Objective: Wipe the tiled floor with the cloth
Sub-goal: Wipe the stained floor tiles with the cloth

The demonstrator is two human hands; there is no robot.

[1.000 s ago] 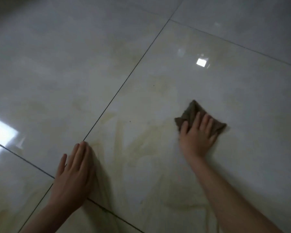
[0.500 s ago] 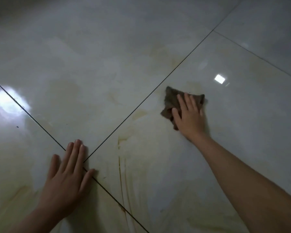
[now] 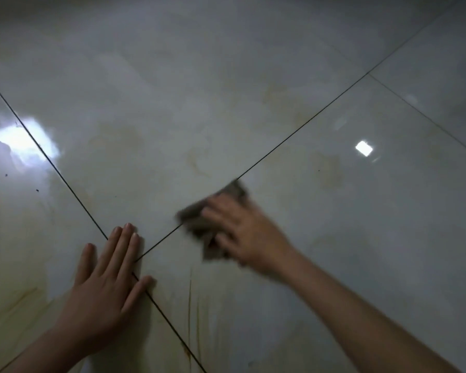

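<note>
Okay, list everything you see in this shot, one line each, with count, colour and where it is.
glossy pale tiled floor: one, grey-white, fills the view
thin grout lines: several, dark, crossing at lower centre
crumpled brown-grey cloth: one, blurred, centre, over a grout line
streaky stains: several, yellow-brown, lower centre and lower left
light reflections: two, white, far left and right
left hand: one, flat on the floor, lower left
right hand: one, blurred, pressing on the cloth

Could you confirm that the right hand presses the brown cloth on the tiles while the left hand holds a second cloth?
Not quite: the left hand holds no cloth; the head view shows it flat on the tiled floor, fingers straight. The right hand does press the brown cloth on the tiles.
</note>
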